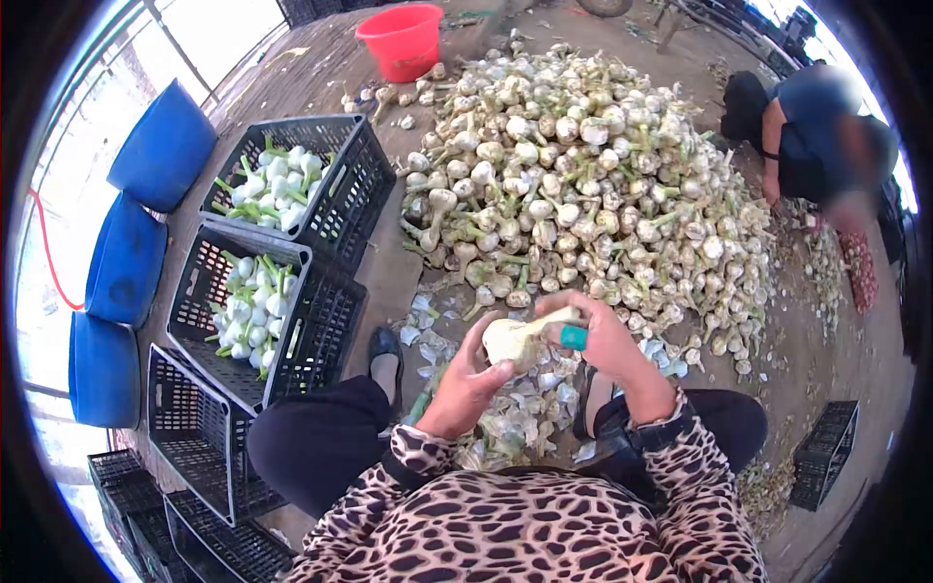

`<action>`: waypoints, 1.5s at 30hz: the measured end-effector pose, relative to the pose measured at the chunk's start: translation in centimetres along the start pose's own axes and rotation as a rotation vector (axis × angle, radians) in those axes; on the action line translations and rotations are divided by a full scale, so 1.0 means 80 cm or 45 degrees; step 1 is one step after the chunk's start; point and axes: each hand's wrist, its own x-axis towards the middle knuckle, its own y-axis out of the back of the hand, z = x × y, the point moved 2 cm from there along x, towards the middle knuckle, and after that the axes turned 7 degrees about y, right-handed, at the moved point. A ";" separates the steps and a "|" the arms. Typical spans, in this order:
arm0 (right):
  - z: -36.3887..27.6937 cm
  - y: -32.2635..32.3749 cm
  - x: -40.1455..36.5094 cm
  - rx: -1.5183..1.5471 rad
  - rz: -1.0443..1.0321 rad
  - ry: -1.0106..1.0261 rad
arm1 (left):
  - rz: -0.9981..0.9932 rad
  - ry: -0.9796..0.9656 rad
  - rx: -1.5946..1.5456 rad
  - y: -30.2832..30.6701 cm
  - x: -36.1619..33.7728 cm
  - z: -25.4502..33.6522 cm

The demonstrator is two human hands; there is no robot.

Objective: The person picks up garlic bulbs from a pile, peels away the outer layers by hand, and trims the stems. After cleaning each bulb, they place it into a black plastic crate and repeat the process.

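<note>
My left hand (pixel 465 381) cups a pale garlic bulb (pixel 513 340) from below, its stalk pointing right. My right hand (pixel 604 335) grips a small tool with a teal handle (pixel 573 337) against the bulb's stalk end. Both hands hover over a heap of peeled white skins (pixel 505 418) between my knees. A large pile of unpeeled garlic bulbs (pixel 583 185) lies on the ground just beyond my hands.
Two black plastic crates (pixel 335 165) (pixel 311 321) at left hold cleaned bulbs with green stems; empty crates (pixel 190 428) stand nearer. Blue sacks (pixel 160 146) line the far left. A red bucket (pixel 400 39) sits at the back. Another person (pixel 816 146) crouches at right.
</note>
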 end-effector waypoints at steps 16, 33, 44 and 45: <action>0.018 -0.067 -0.052 0.500 0.291 0.061 | 0.053 -0.417 0.510 -0.026 -0.039 0.000; -0.006 -0.047 -0.062 -0.267 0.298 0.471 | -0.052 0.001 -0.132 -0.022 -0.027 -0.012; -0.014 -0.052 -0.077 0.271 0.067 0.188 | -0.039 0.466 -0.370 -0.020 -0.011 -0.010; -0.015 -0.049 -0.079 0.233 0.006 0.192 | -0.123 0.503 -0.377 -0.015 -0.010 -0.013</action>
